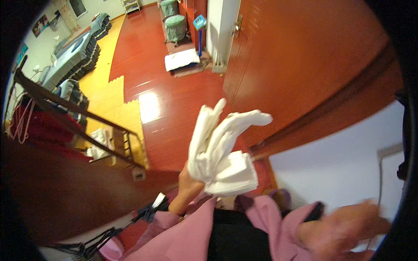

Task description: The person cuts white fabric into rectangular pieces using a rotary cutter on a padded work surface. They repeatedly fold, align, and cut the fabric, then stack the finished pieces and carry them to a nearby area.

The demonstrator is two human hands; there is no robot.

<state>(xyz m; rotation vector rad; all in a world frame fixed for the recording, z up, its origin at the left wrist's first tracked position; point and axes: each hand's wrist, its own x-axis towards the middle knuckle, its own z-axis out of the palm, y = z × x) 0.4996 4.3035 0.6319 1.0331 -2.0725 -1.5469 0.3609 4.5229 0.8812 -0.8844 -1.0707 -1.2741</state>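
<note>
My left hand (187,185) is raised in front of me, just below centre, with a bundle of white cloth (222,145) at it. Two long, finger-like folds of the cloth point up and to the right, and a flat folded square (235,174) sits at its lower right. The bundle hides my left fingers; whether part of it is a glove cannot be told. Low on the right, beside the pale wall, my right hand (348,226) is smeared by motion. Nothing can be made out in it.
On the right stands a large red-brown door (296,56) with a metal handle (237,26). A dark wooden frame (78,106) crosses the left. Beyond lie covered beds (69,61), a blue-headed scale (199,22), a white mat (182,59) and green-covered stools (175,28).
</note>
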